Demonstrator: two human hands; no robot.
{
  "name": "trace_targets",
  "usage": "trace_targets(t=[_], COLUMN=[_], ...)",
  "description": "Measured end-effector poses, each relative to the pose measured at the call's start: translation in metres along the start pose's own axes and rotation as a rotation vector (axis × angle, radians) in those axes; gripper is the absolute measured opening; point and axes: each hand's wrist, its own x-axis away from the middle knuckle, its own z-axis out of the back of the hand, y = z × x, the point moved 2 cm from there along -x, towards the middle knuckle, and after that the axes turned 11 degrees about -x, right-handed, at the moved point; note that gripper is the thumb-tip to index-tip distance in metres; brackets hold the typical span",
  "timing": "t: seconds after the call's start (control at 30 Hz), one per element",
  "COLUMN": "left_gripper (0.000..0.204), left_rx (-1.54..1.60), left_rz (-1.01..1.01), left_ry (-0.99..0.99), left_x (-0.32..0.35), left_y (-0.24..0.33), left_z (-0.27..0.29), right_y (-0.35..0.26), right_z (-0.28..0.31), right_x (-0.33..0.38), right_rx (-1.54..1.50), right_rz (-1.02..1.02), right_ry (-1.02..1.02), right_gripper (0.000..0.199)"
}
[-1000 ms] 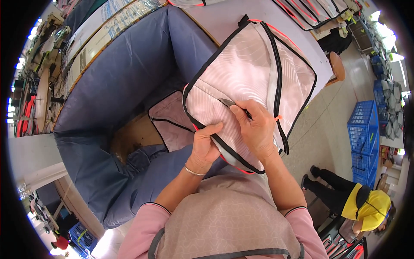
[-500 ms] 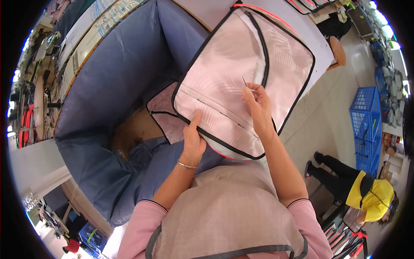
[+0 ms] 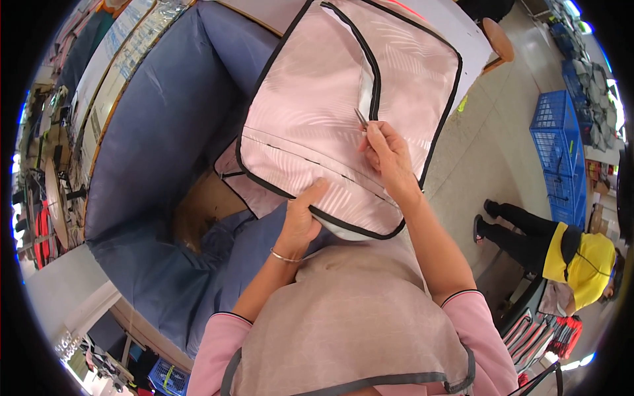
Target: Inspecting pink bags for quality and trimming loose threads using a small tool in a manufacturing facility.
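Now the big blue fabric-lined bin [image 3: 152, 145] is curving along my left, and the pink panel [image 3: 317, 79] with its black edging is spreading before me, reaching toward the pale table [image 3: 472, 39]. It is lying flatter than a second ago, so the long seam [image 3: 284, 148] is showing along most of its length. My left hand [image 3: 304, 212] is pinching the near edge, thumb on top, fingers going out of sight underneath. My right hand [image 3: 389, 153] is closing snugly round a small pointed metal tool [image 3: 360, 118]; whether its blades are parting, I cannot tell. Its tip, working at the seam a second ago, is now angling away near the black strip [image 3: 376, 72], so cutting there, I'm judging, is pausing.
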Motion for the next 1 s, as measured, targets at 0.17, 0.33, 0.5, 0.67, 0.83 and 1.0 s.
trace_targets(t=[0.17,0.33,0.5,0.67,0.83,1.0], left_gripper=[0.032,0.039,0.038,0.037,0.038,0.037], left_rx=[0.077,0.097,0.080,0.086,0.133,0.050], left_rz=[0.073,0.052,0.049,0.054,0.088,0.049], left_ry=[-0.071,-0.103,-0.096,-0.099,-0.118,-0.124], left_x=[0.008,0.016,0.018,0.017,0.012,0.009], left_y=[0.003,0.009,0.007,0.004,0.000,-0.007], left_z=[-0.007,-0.017,-0.024,-0.021,-0.019,-0.021], right_y=[-0.029,-0.028,-0.020,-0.017,-0.014,-0.019], right_z=[0.002,-0.001,-0.007,-0.007,0.006,0.001], right_x=[0.042,0.076,0.084,0.082,0.079,0.070], right_rx=[0.384,1.102,1.206,1.298,1.139,0.898], right_rz=[0.221,0.649,0.759,0.819,0.765,0.587], right_ry=[0.121,0.055,0.039,0.033,0.085,0.111], right_gripper=[0.022,0.018,0.018,0.015,0.015,0.022])
